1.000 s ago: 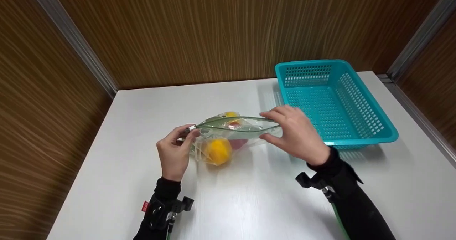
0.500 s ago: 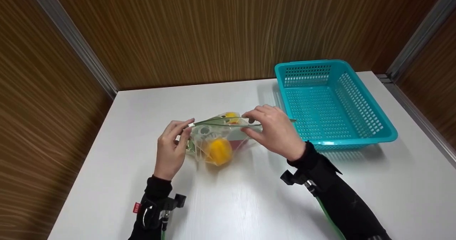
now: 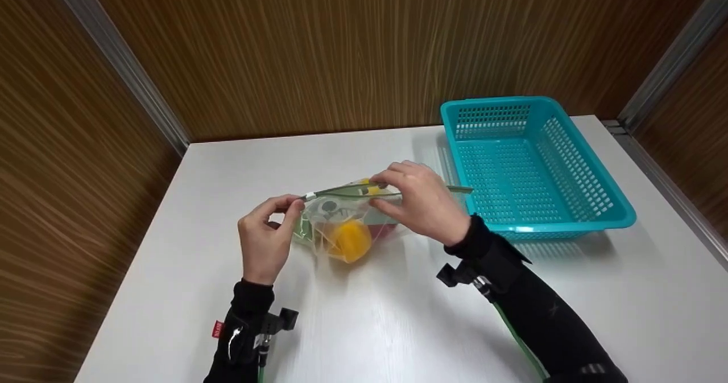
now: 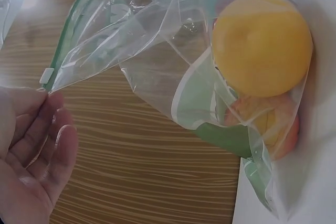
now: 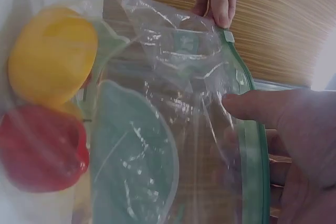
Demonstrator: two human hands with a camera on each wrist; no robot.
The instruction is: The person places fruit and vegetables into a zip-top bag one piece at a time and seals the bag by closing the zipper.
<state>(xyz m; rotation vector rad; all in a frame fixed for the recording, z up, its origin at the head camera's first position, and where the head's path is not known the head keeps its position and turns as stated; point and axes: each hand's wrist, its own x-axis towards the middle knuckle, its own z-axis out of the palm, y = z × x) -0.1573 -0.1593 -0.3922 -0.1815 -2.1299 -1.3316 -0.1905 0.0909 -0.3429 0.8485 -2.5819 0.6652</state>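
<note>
A clear zip bag (image 3: 327, 215) with a green zip edge hangs between the two hands, its lower part at the white table. My left hand (image 3: 263, 238) pinches the top left corner, beside the white slider (image 4: 46, 75). Farther right along the mouth, my right hand (image 3: 424, 204) grips the bag, thumb on the near side and fingers on the far side. Between the hands the mouth shows a narrow gap. Inside lie a yellow round fruit (image 4: 262, 45), a red fruit or pepper (image 5: 42, 148) and a red-and-yellow fruit (image 4: 268, 124). Green printed shapes partly hide the contents.
A turquoise perforated basket (image 3: 546, 226) stands at the back right of the white table (image 3: 364, 326), close to the bag's right end. Wood-patterned panels (image 3: 318, 53) enclose the table at the back and sides.
My right hand has slid left along the bag's mouth, and the gap in the mouth has narrowed. The zip's right end now sticks out beyond that hand. My left hand has shifted slightly left.
</note>
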